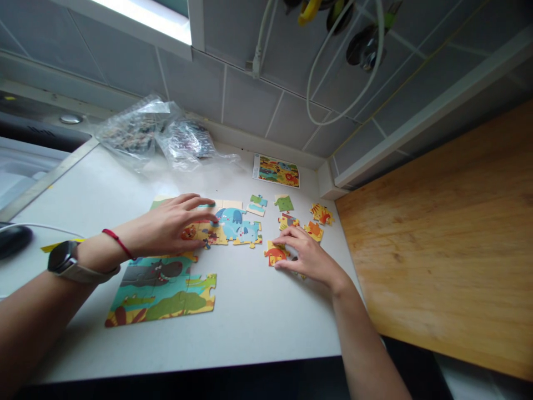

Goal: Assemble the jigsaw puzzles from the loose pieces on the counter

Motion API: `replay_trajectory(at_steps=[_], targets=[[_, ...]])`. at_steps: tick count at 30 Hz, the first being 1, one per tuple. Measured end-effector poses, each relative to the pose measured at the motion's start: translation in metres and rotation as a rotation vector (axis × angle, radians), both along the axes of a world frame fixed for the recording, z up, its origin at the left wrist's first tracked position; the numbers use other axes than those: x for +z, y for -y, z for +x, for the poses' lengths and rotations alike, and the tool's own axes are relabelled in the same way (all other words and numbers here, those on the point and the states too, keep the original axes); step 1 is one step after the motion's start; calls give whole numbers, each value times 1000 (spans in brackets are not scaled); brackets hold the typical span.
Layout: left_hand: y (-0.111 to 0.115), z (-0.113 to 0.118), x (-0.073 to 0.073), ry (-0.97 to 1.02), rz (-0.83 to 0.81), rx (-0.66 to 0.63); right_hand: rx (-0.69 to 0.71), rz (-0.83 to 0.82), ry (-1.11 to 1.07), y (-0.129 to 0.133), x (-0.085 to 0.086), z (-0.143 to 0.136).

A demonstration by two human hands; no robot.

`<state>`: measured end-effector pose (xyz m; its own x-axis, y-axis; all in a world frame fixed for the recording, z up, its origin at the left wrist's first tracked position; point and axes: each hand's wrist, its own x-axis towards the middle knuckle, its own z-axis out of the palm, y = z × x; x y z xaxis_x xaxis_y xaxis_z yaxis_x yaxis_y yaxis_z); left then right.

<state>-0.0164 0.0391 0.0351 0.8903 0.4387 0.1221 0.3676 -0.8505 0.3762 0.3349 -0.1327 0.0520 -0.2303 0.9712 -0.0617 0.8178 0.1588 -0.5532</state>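
My left hand lies with fingers spread over the upper part of a partly joined jigsaw puzzle, covering some of it. Hippo and crocodile pictures show below the hand, and a blue elephant section reaches out to its right. My right hand has its thumb and fingers closed at the edges of a puzzle piece with an orange lion face, which lies on the white counter. Loose pieces lie around this hand: a green piece, a tiger-striped piece and an orange piece.
A small picture card lies near the wall. Crumpled clear plastic bags with pieces inside sit at the back left. A wooden board borders the right side. A white cable hangs above, and a black mouse is far left.
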Motion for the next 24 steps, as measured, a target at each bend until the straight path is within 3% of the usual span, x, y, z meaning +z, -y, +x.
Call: replay_trajectory(at_steps=[8,13,17,24], targets=[[1,1,2,22,-28,-20,-51,112,-117,-2,3,3],[1,0,1,17,-29,-29,-410,320,-114,-5,1,59],[3,2,-4,62,-20,-57,-796,436,-26,-7,-16,110],[8,10,-8,121,-7,-34,-690,339,138,-10,-41,119]])
